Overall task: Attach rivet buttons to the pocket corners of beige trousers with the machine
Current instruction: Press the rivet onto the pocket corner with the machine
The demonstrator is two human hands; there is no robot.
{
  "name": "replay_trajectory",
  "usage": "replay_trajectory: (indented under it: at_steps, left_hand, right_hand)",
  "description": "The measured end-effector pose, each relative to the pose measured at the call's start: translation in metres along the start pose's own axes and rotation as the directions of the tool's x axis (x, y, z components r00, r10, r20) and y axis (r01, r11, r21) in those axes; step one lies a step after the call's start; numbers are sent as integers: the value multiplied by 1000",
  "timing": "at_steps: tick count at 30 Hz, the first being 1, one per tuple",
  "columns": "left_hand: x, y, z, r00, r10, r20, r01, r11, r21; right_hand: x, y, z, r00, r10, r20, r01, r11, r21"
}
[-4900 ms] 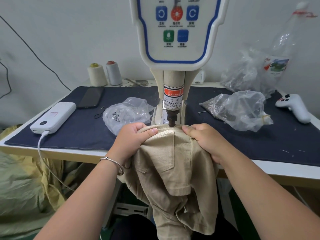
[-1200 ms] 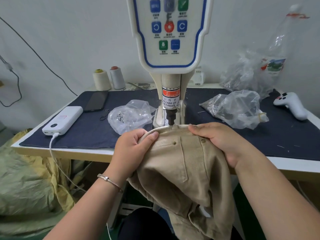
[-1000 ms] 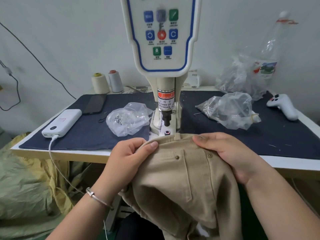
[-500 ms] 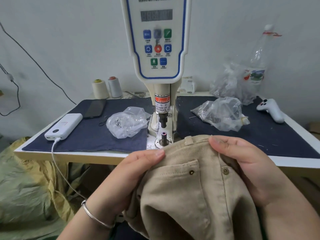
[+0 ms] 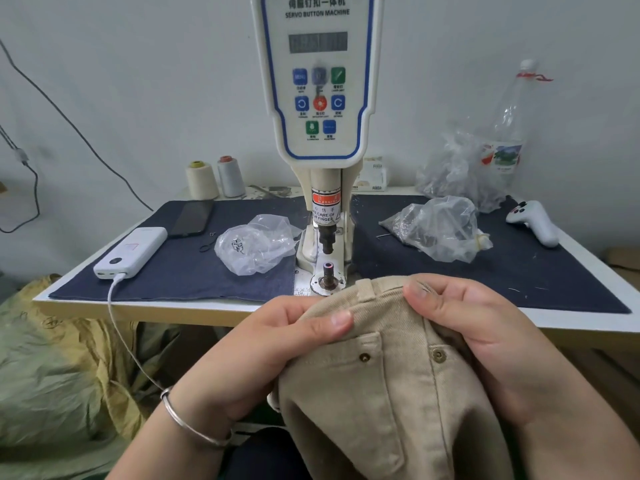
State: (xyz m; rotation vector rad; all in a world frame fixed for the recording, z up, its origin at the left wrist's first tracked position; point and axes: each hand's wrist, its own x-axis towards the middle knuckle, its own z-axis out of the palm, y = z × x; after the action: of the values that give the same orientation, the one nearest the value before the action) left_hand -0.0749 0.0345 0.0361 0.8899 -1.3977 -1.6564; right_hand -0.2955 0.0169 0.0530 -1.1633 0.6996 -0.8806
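Note:
Beige trousers point(image 5: 388, 393) hang in front of the table edge, held at the waistband by both hands. My left hand point(image 5: 263, 355) pinches the fabric left of the pocket corner, thumb on top. My right hand point(image 5: 474, 337) grips the waistband on the right. Two brass rivet buttons show on the cloth, one rivet point(image 5: 364, 357) at the pocket corner and a second rivet point(image 5: 438, 355) beside my right hand. The white servo button machine point(image 5: 317, 98) stands behind, its punch point(image 5: 327, 241) raised over the bare lower die point(image 5: 328, 268).
On the dark blue mat point(image 5: 180, 271) lie a white power bank point(image 5: 130, 247) with cable, a phone point(image 5: 192, 218), a clear bag of parts point(image 5: 258, 247), another bag point(image 5: 440, 230), a white controller point(image 5: 535, 221), two thread cones point(image 5: 214, 176) and a plastic bottle point(image 5: 509, 133).
Both hands have pulled the trousers back off the die toward me. The die now stands uncovered, and a new rivet shows at the pocket corner.

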Motion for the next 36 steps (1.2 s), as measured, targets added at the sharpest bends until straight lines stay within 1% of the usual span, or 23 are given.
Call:
replay_trajectory:
  at_steps: [2, 5, 8, 10, 12, 14, 17, 19, 21, 24, 26, 28, 30, 31, 33, 36]
  left_hand:
    - [-3, 1, 0, 999, 0, 46, 3, 998, -67]
    - [-5, 1, 1, 997, 1, 76, 10, 989, -146]
    - [-8, 1, 0, 994, -25, 103, 42, 985, -169]
    - [-9, -1, -3, 995, -55, 88, 68, 985, -157]
    - [-10, -2, -5, 994, -93, 56, 99, 988, -115]
    - [-10, -3, -7, 993, -122, -5, 122, 992, -14]
    - [-10, 0, -3, 995, -82, -52, 90, 980, 180]
    - [-8, 4, 0, 999, -45, -28, 50, 974, 222]
    - [-4, 9, 3, 1000, -15, -9, 17, 970, 241]
    - [-1, 13, 3, 1000, -6, 6, 4, 967, 255]
    - [-2, 13, 2, 1000, -11, 11, 8, 972, 235]
    - [-2, 10, 2, 1000, -5, -1, 5, 983, 185]
    - [-1, 8, 1, 1000, -2, -6, 2, 998, 67]
    - [0, 7, 1, 1000, 3, -7, -3, 1000, -3]
    - [1, 8, -1, 1000, 16, -23, -18, 995, -103]
    - [1, 12, -7, 996, 40, -78, -48, 994, -99]
  right_hand:
    - [-2, 1, 1, 1000, -7, -2, 7, 1000, -22]
    - [-4, 0, 3, 999, -16, 27, 17, 999, -29]
    - [-5, 0, 6, 998, -17, 52, 17, 1000, -1]
    - [-5, 2, 7, 999, -23, 43, 23, 1000, -6]
    - [-6, 3, 6, 999, -28, 28, 28, 999, -29]
    - [-6, 2, 7, 1000, -24, 15, 24, 999, -43]
    - [-5, 2, 12, 999, -12, 46, 15, 998, -61]
    - [-2, 0, 17, 995, -23, 93, 35, 991, -130]
    - [0, 0, 22, 991, -54, 122, 82, 969, -234]
    - [3, 0, 20, 989, -93, 115, 127, 935, -332]
    - [1, -2, 12, 989, -67, 132, 112, 923, -368]
    - [-2, -6, 0, 986, 5, 164, 69, 894, -443]
    - [-4, -12, -12, 973, 104, 205, 13, 868, -497]
    - [-4, -15, -17, 968, 129, 214, 1, 854, -519]
    - [-4, -20, -25, 974, 106, 198, 21, 834, -552]
    - [-6, -23, -34, 987, -5, 161, 96, 821, -563]
